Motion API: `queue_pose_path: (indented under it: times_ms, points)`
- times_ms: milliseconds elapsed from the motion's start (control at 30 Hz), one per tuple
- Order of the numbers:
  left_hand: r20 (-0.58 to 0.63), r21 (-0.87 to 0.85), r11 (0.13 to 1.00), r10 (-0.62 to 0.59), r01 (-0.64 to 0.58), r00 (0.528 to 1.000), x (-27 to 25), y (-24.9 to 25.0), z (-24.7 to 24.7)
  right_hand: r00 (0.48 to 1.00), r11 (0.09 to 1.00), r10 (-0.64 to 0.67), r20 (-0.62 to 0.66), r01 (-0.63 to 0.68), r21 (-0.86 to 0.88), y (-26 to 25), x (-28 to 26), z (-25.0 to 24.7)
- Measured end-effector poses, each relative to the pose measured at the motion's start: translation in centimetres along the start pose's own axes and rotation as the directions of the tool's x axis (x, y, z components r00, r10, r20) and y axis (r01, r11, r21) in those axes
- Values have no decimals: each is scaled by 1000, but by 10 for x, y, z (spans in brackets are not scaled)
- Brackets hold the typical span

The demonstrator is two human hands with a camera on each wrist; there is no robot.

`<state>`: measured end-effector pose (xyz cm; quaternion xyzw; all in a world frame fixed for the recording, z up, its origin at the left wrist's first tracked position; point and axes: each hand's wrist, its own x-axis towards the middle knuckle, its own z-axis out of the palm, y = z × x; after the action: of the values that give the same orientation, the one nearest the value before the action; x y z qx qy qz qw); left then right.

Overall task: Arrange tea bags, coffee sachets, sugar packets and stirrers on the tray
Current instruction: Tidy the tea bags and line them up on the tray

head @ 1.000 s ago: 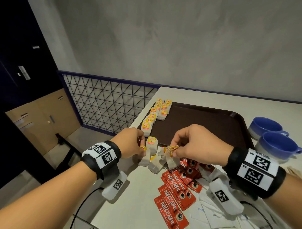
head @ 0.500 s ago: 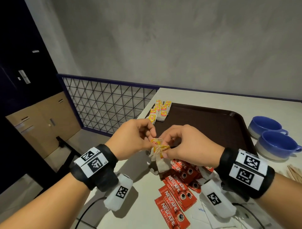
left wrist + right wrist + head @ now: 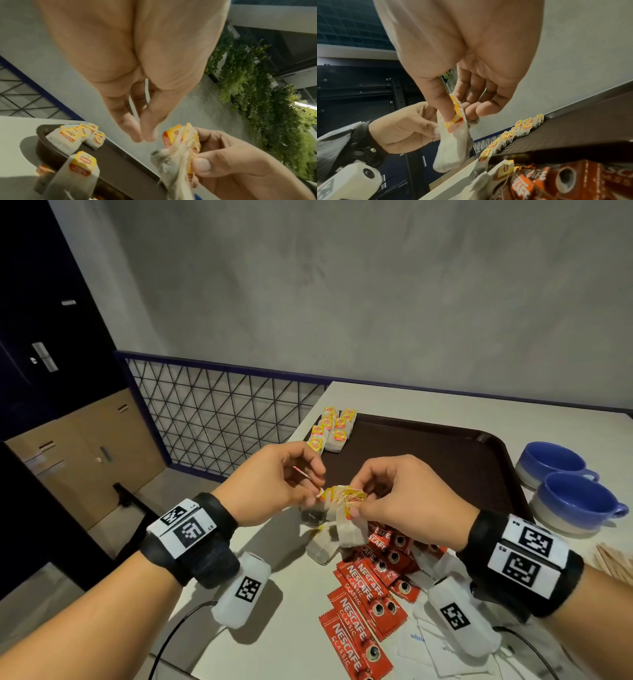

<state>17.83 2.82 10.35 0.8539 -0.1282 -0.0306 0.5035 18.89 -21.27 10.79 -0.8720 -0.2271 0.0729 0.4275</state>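
Observation:
Above the table's near-left part, my right hand (image 3: 354,505) pinches a bunch of tea bags (image 3: 349,529) by their yellow tags, thumb in front. My left hand (image 3: 313,496) has thumb and forefinger closed at the bunch's left edge. The left wrist view shows those fingertips (image 3: 145,138) right beside the tags of the bunch (image 3: 178,155). In the right wrist view the bunch (image 3: 452,146) hangs under my right hand (image 3: 458,113). A row of tea bags (image 3: 334,428) lies along the left side of the dark brown tray (image 3: 445,460).
A loose tea bag (image 3: 320,547) sits on the table under the bunch. Red coffee sachets (image 3: 363,611) and white sugar packets (image 3: 431,648) lie near the front. Two blue cups (image 3: 579,501) and wooden stirrers (image 3: 616,559) are at the right. The table's left edge drops beside a railing.
Both hands have lifted the tea bags off the table and drawn them together into one bunch held higher up.

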Motion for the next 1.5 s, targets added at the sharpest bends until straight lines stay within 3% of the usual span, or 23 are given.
queue_pose_path:
  times_ms: [133, 200, 267, 567, 800, 967, 1033, 1300, 1400, 1500]
  points:
    - [-95, 259, 956, -116, 137, 989, 18, -21, -5, 1000, 997, 11, 5, -11, 71, 3, -3, -4]
    - [-112, 497, 840, -186, 217, 976, 25, -31, -4, 1000, 999, 17, 2, -17, 44, 5, -5, -6]
    - [-100, 627, 744, -215, 230, 971, 31, -40, -1, 1000, 999, 28, -6, -28, 26, 6, -6, -9]
    - [-27, 726, 674, -170, 136, 985, 44, -39, 17, 998, 998, 55, 4, -55, -21, 12, -8, -13]
    - [-110, 474, 866, -120, 158, 987, 28, -25, 7, 992, 1000, 26, 124, -25, -9, 5, -7, -9]
    - [-35, 154, 988, 32, -26, 999, 4, 5, 14, 991, 998, -8, 137, 0, 55, -4, -4, -4]
    - [10, 98, 993, 69, -69, 998, -1, 8, 20, 996, 998, 1, 91, -7, 63, -3, -3, -3]
    - [-4, 38, 995, 96, -96, 995, -2, 9, 20, 1000, 995, 1, -27, 2, 103, 0, -6, -7]
    - [44, -97, 983, 160, -155, 986, -3, 9, 21, 1000, 989, -10, -26, 14, 144, 0, -6, -13]
    - [99, -247, 959, 170, -142, 980, 5, 4, 29, 1000, 956, 10, -29, -1, 294, 1, 2, -21]
